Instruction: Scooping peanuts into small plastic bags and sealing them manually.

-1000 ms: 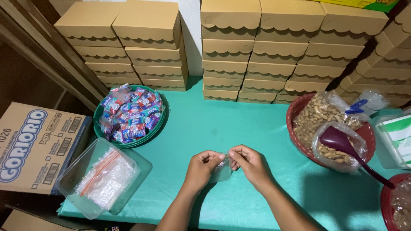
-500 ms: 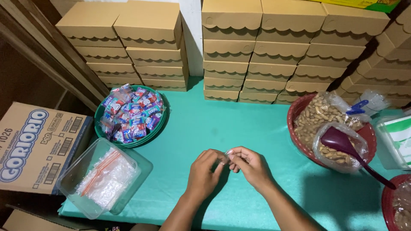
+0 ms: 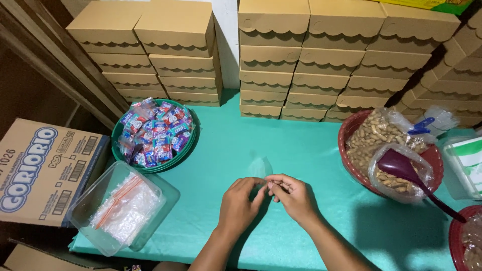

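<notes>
My left hand (image 3: 240, 202) and my right hand (image 3: 293, 195) meet over the green tablecloth (image 3: 236, 145), fingertips pinched together on a small clear plastic bag (image 3: 261, 168). The bag stands up above the fingers and looks empty. A clear tub (image 3: 165, 208) with more small zip bags sits to the left. At the right, a red basket (image 3: 351, 130) holds peanuts in their shells and a dark purple scoop (image 3: 401, 168).
A green basket (image 3: 120, 133) of wrapped candies stands at the left. Stacks of tan cardboard boxes (image 3: 301, 55) line the back. A brown carton (image 3: 45, 170) sits off the table's left edge. A white-and-green container (image 3: 467, 160) and another red basket (image 3: 459, 233) are at the far right.
Both hands have stayed together near the table's front middle. The small clear bag now sticks up above the fingertips instead of hanging between the hands.
</notes>
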